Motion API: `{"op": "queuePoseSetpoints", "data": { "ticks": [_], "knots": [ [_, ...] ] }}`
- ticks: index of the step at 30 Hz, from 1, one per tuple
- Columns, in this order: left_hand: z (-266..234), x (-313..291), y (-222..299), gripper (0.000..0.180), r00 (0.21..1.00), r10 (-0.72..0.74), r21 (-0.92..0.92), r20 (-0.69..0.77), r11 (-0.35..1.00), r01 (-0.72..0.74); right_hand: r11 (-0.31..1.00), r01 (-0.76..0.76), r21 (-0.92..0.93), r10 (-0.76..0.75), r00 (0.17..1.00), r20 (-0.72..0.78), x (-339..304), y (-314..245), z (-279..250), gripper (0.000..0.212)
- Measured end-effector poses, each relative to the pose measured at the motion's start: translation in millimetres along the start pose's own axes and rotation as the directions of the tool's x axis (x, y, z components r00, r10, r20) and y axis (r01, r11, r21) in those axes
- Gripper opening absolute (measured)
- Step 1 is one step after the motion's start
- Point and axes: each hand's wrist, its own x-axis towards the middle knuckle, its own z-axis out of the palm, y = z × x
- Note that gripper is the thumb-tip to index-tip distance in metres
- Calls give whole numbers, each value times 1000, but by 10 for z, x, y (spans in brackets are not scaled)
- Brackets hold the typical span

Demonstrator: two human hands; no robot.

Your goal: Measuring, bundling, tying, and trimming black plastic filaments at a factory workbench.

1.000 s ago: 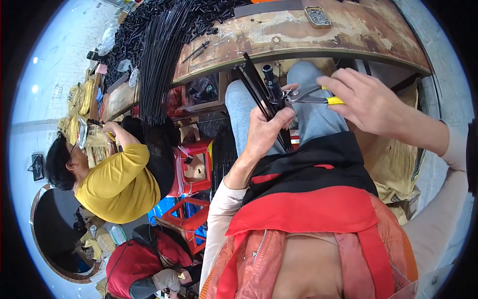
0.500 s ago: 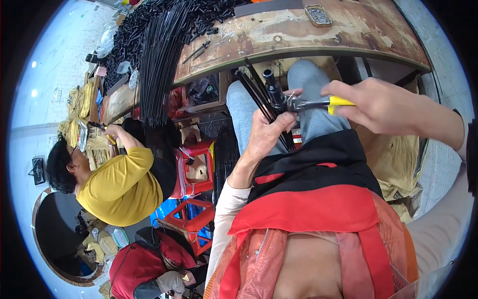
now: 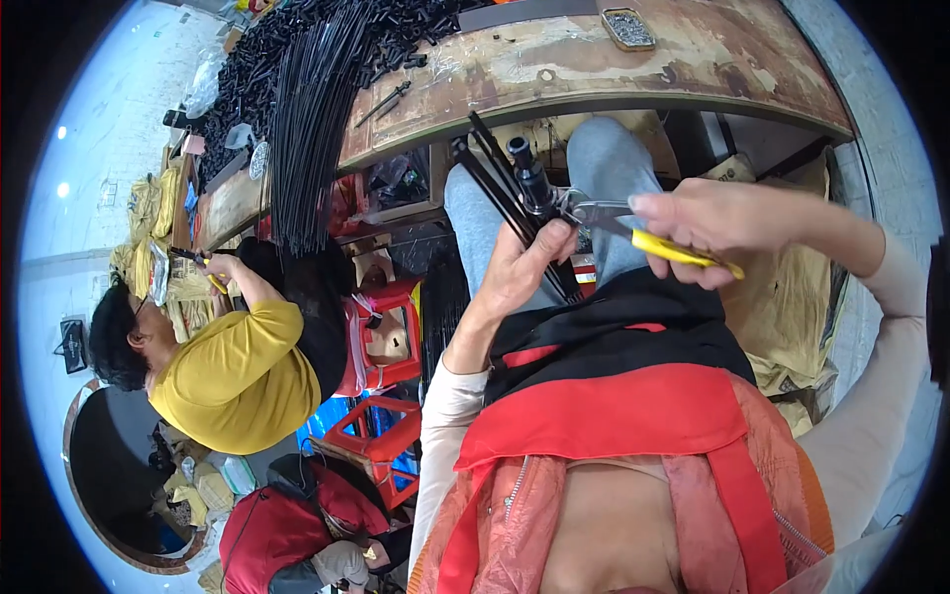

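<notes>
My left hand (image 3: 517,265) is closed around a black stepped tube (image 3: 532,180) and several thin black rods (image 3: 492,188), which together look like an umbrella frame. The tube's round end points up and away, above my lap. In my right hand (image 3: 722,223) is a pair of pliers with yellow handles (image 3: 683,253), my fingers wrapped about the grips. The metal jaws are at the tube's side, close to my left thumb. Whether they grip a small wire or part there is too fine to make out.
Across the front runs a worn wooden table (image 3: 554,74). It bears a long bundle of black rods (image 3: 315,129), a heap of black pieces (image 3: 262,74) and a small tray of metal bits (image 3: 628,30). Two people sit at left, one in a yellow top (image 3: 237,371), near red stools (image 3: 381,436).
The pliers have turned, their yellow handles now slanting down to the right, and the handles look wider apart. My left hand still holds the tube and rods, shifted slightly left.
</notes>
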Motion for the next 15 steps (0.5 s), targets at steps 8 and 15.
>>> {"op": "queuePoseSetpoints", "data": {
  "ticks": [8,15],
  "knots": [
    [12,-20,25,17,1000,-9,-37,14,999,10,974,65,215,-63,998,-16,105,357,266,61],
    [96,61,26,17,997,-55,71,-54,996,59,991,-113,65,110,993,34,-90,-33,-2,64]
  ]
}}
